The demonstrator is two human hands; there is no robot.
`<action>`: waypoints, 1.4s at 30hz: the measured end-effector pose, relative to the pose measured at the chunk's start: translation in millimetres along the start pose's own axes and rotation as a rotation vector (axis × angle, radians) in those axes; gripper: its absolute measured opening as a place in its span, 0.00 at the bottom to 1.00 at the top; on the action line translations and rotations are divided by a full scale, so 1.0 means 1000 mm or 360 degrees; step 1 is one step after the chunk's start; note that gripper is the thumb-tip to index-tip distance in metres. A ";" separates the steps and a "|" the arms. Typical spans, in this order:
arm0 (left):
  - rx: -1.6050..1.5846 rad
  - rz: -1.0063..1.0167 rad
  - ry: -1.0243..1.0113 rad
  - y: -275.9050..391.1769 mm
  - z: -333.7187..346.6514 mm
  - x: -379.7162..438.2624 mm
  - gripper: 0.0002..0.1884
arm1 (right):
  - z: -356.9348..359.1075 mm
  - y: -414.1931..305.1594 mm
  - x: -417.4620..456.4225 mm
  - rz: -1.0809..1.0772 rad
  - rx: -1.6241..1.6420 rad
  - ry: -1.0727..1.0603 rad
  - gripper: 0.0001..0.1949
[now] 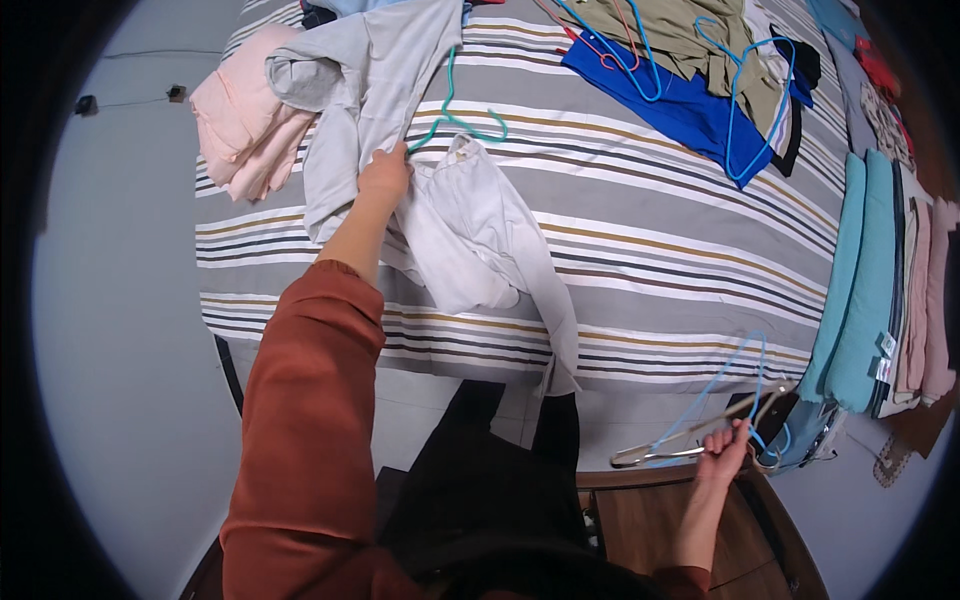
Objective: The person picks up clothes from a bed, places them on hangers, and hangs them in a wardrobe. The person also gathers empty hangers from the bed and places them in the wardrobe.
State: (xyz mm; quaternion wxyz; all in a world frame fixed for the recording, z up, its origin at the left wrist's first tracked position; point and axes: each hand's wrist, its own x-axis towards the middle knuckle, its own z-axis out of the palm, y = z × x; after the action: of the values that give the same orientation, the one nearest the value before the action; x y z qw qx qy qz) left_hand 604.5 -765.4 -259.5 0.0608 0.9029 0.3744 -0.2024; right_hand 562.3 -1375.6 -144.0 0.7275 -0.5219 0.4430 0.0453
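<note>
On the bed, my left hand grips one corner of a green clothes hanger, along with the edge of a light grey garment. The hanger's hook points right, and the grey cloth spreads out to its left. A white long-sleeved garment lies just below and right of this hand, one sleeve hanging over the bed's near edge. Low on the right, my right hand holds a light blue hanger and a beige hanger together, off the bed.
Folded pink cloth lies on the striped bedsheet at left. Toward the far right are a blue garment, an olive garment and a loose blue hanger. Folded teal cloth stands at the right edge. Wooden furniture is near my legs.
</note>
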 end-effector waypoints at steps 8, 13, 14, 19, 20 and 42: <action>-0.1008 0.0849 0.0163 0.035 -0.087 -0.195 0.10 | 0.149 0.039 -0.112 0.0264 0.0202 -0.0776 0.08; -0.1056 0.1324 -0.0159 0.056 -0.150 -0.342 0.12 | 0.222 -0.011 -0.225 0.0268 -0.0007 -0.1091 0.12; -0.1112 0.1365 -0.0169 0.061 -0.159 -0.354 0.12 | 0.220 -0.020 -0.236 0.0193 -0.0070 -0.1096 0.12; -0.0895 0.1742 -0.0010 0.074 -0.191 -0.390 0.15 | 0.187 -0.064 -0.264 -0.0142 -0.0212 -0.1257 0.09; -0.0830 0.1789 0.0020 0.076 -0.197 -0.398 0.15 | 0.181 -0.067 -0.266 -0.0119 -0.0190 -0.1204 0.09; -0.0261 0.2138 -0.0060 0.263 -0.260 -0.541 0.09 | 0.049 -0.314 -0.056 0.0589 0.0180 -0.1171 0.07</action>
State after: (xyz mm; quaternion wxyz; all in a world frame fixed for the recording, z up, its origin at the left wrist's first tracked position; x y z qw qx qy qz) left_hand 527.4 -1237.3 188.4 0.2482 0.9283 -0.2551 -0.1075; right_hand 723.6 -1456.0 124.0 0.8443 -0.3417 0.2418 0.3345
